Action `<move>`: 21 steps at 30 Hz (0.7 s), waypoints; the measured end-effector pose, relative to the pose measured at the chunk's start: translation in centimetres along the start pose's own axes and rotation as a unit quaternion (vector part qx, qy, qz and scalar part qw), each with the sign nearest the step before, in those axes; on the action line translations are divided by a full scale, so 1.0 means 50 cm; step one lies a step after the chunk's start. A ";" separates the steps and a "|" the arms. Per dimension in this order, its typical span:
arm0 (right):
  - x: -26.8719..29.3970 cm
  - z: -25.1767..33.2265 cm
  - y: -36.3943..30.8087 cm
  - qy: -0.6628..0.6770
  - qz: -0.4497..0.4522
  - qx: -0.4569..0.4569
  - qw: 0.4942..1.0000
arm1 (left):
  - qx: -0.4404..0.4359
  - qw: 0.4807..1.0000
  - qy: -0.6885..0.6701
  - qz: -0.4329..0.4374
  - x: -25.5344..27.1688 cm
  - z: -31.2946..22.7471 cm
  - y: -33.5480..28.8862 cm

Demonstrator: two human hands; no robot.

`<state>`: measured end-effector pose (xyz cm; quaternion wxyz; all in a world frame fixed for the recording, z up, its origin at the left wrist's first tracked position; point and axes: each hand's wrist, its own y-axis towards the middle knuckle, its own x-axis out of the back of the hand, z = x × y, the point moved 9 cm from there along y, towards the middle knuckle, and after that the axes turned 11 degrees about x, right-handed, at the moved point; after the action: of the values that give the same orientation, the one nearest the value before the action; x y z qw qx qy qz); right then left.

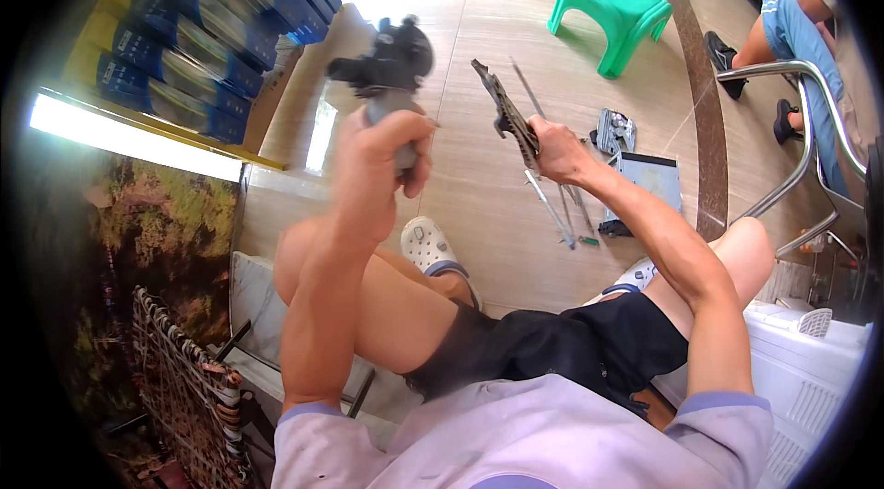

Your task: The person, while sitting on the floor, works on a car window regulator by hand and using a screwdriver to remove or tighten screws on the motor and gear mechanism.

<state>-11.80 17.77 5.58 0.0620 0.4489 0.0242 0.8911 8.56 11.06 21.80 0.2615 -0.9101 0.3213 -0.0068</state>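
The person sat low over a tiled floor [516, 38], knees apart, both forearms raised in front of the chest. The left hand [378, 157] was up high, fingers wrapped tight around the grey handle of a power tool [387, 65], whose dark, bulky head pointed up and away, a touch blurred. The right hand [557, 150] was closed on the lower end of a flat, dark metal part [502, 111] with an uneven, notched outline; it stood tilted, its far end leaning up and to the left toward the tool. Tool head and metal part were near each other but apart, with bare floor showing between them.

Down on the floor just beyond the right hand lay a few long thin metal rods [552, 203], and beside them a grey metal box [649, 180] with a smaller metal piece [615, 132] just above it. A green plastic stool [615, 8] stood farther off, well clear of the hands. At the right edge a chrome chair frame [801, 111] curved down, and behind it another person's legs in blue shorts [801, 29] and dark shoes. Upper left held a stack of blue and yellow boxes [212, 29]. The person's white clog [425, 245] rested between the knees, and a white ribbed appliance casing [810, 369] sat by the right thigh.
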 end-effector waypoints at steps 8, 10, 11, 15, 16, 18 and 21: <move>-0.044 -0.001 0.140 -0.090 0.063 -0.101 0.989 | -0.047 0.986 -0.160 0.014 0.021 -0.050 -0.058; -0.108 -0.044 0.190 -0.132 0.067 -0.114 0.982 | -0.004 0.979 -0.201 0.035 0.005 -0.039 -0.054; -0.153 -0.039 0.195 -0.130 0.073 -0.110 0.983 | -0.003 0.979 -0.204 0.028 0.009 -0.029 -0.064; -0.227 -0.049 0.253 -0.153 0.071 -0.096 0.981 | 0.003 0.977 -0.212 0.036 0.035 -0.033 -0.060; -0.243 -0.072 0.267 -0.152 0.072 -0.100 0.981 | 0.002 0.977 -0.209 0.050 0.023 -0.042 -0.062; -0.301 -0.100 0.268 -0.156 0.079 -0.133 0.976 | 0.021 0.974 -0.221 0.050 0.019 -0.038 -0.067; -0.359 -0.116 0.252 -0.173 0.090 -0.148 0.970 | 0.020 0.968 -0.250 0.030 0.033 -0.041 -0.070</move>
<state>-6.97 2.99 -10.94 0.0511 0.5824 -0.1595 0.7955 11.55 11.42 25.01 0.3515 -0.8676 0.2728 0.2220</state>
